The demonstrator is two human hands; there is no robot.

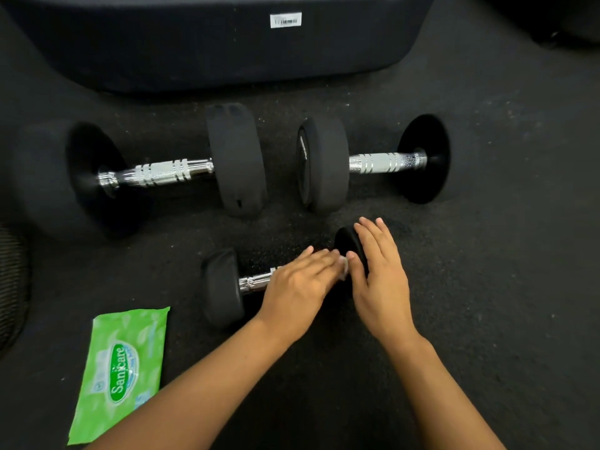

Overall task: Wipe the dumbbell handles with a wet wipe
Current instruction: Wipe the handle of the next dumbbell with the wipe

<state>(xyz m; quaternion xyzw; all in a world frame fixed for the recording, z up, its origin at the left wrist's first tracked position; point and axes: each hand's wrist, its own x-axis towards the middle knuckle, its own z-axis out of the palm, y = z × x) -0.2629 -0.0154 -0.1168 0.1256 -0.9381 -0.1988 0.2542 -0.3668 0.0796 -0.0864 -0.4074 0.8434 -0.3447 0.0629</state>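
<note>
Wiping is under way on the small dumbbell [224,287], the nearest of three lying on the dark floor [487,254]. The left hand [298,284] lies over the middle of its chrome handle [255,282], fingers fairly straight and pressed down, with a scrap of white wipe [344,266] showing at the fingertips; whether the fingers curl under the bar cannot be told. The right hand [380,280] rests flat and relaxed on the dumbbell's right-hand weight, grasping nothing, apparently steadying it. Only the left end of the handle is in view, bare and shiny, beside the left-hand weight; the rest is hidden under the hands. Farther off, side by side and well apart from the hands, lie the left big dumbbell [233,157] and the right big dumbbell [324,164], their knurled handles exposed, with no wipe near them. From the frame alone it cannot be told whether either has been cleaned already. My judgement is that the task is somewhere in its middle: one handle is being done, and up to two may remain. The green wipe pack [120,371] lies on the floor to the left, near the left forearm, ready if a fresh wipe is wanted.
</note>
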